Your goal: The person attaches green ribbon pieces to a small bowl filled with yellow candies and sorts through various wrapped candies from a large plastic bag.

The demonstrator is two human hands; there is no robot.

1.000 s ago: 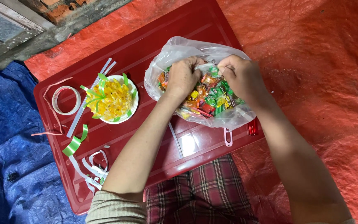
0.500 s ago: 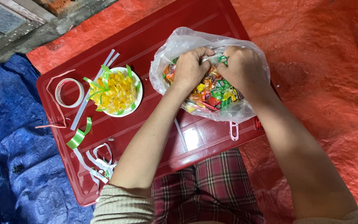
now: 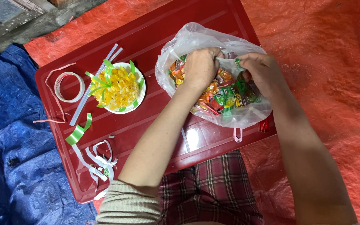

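Candies (image 3: 223, 98) are heaped directly beneath both hands; the bag mouth (image 3: 226, 62) is pinched shut-fisted by left hand (image 3: 201, 66) and right hand (image 3: 261, 73).

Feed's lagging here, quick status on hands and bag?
Left hand and right hand both gripping the clear plastic bag of colourful wrapped candies at its mouth. Bag sits on red plastic lid. Nothing obstructing.

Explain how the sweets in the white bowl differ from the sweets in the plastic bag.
The sweets in the white bowl are nearly all yellow, with green strips among them; those in the plastic bag are mixed orange, red and green. The bowl stands open and untouched, while the left hand and right hand grip the bag. Both rest on the red tray.
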